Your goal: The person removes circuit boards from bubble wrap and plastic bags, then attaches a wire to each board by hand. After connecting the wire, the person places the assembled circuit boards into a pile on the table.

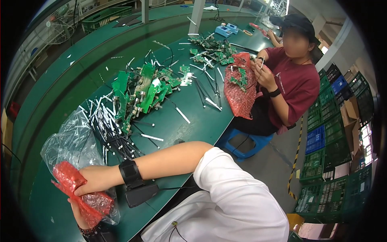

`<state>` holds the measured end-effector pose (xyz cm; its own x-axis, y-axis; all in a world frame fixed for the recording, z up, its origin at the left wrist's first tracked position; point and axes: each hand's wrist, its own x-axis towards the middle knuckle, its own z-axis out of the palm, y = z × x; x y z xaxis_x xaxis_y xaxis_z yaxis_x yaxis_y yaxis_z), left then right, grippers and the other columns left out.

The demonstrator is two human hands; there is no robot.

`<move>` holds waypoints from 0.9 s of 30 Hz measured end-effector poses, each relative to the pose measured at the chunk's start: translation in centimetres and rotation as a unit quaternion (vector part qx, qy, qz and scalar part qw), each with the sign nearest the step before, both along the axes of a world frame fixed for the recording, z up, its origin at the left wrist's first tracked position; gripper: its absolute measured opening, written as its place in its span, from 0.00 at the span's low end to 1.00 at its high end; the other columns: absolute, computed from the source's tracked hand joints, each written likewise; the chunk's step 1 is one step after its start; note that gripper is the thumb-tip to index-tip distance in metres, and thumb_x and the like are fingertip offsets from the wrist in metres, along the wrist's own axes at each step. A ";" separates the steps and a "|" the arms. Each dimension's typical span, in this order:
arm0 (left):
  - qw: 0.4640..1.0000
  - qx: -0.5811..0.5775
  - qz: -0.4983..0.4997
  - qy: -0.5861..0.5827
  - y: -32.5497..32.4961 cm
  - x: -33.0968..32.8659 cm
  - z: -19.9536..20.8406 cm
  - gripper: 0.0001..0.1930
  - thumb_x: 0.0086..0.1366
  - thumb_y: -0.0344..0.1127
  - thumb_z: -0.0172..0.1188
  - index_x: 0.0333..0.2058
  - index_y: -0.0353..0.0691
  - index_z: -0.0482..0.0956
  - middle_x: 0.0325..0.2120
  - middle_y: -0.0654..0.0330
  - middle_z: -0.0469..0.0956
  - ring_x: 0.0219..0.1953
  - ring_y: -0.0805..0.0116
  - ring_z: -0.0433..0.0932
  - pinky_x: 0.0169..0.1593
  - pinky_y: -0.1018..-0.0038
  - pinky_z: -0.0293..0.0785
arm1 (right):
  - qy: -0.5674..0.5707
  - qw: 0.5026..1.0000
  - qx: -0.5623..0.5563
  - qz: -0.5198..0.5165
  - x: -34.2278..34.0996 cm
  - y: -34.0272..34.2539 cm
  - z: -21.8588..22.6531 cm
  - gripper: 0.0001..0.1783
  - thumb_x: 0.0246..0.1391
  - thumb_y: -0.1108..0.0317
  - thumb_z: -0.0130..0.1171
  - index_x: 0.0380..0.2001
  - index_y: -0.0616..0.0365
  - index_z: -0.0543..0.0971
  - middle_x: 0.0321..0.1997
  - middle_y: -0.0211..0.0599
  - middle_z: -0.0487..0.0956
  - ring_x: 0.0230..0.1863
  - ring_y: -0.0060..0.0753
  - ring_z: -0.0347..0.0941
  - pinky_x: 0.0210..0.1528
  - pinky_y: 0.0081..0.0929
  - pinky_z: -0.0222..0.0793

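Both my hands grip a crumpled red bubble-wrap bag (71, 179) at the near left corner of the green table (189, 121). My right hand (94, 181), with a black strap and device on its wrist, reaches across from the right and clasps the bag from above. Below it, my left hand (79, 215), wearing a bead bracelet, holds the bag's lower part. A clear plastic bag (72, 141) lies just behind the red one. What is inside the red bag is hidden.
A pile of green circuit boards (141, 92) and several black cables with white ends (111, 131) cover the table's middle. A co-worker in a dark red shirt (294, 80) handles another red bag (240, 90) at the right. Green and blue crates (326, 157) stand stacked at the far right.
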<state>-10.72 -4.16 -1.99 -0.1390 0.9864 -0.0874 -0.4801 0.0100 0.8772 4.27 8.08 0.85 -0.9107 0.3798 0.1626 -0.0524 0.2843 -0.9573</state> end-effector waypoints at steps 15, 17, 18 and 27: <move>0.994 -0.063 0.090 -0.001 2.1 -0.8 0.6 0.27 0.62 0.50 0.41 0.48 0.31 0.60 0.42 0.52 0.68 0.41 0.62 0.71 0.43 0.70 0.70 | -0.010 0.990 -0.139 -0.017 0.4 -0.7 -0.4 0.40 0.49 0.51 0.50 0.53 0.68 0.46 0.44 0.57 0.68 0.45 0.42 0.68 0.46 0.28 0.63; 0.994 -0.060 0.093 0.016 2.0 -1.0 0.5 0.26 0.61 0.50 0.42 0.49 0.32 0.59 0.42 0.52 0.67 0.42 0.62 0.71 0.44 0.70 0.69 | 0.014 0.987 -0.163 -0.006 0.2 -1.2 -0.6 0.40 0.49 0.53 0.50 0.54 0.67 0.45 0.46 0.55 0.67 0.46 0.40 0.67 0.47 0.27 0.62; 0.991 -0.021 0.095 0.095 2.0 -1.0 0.2 0.27 0.61 0.49 0.44 0.50 0.32 0.58 0.44 0.52 0.66 0.44 0.63 0.70 0.45 0.70 0.68 | 0.041 0.972 -0.232 0.017 -0.1 -1.3 -0.8 0.39 0.49 0.54 0.51 0.54 0.66 0.46 0.46 0.53 0.67 0.47 0.37 0.66 0.49 0.27 0.60; 0.974 0.073 0.135 0.164 2.2 2.0 0.4 0.19 0.61 0.41 0.47 0.47 0.38 0.60 0.42 0.61 0.64 0.45 0.71 0.64 0.46 0.74 0.62 | 0.069 0.854 -0.507 0.091 1.4 0.1 -0.8 0.23 0.54 0.51 0.43 0.45 0.58 0.66 0.39 0.35 0.73 0.37 0.26 0.71 0.38 0.24 0.69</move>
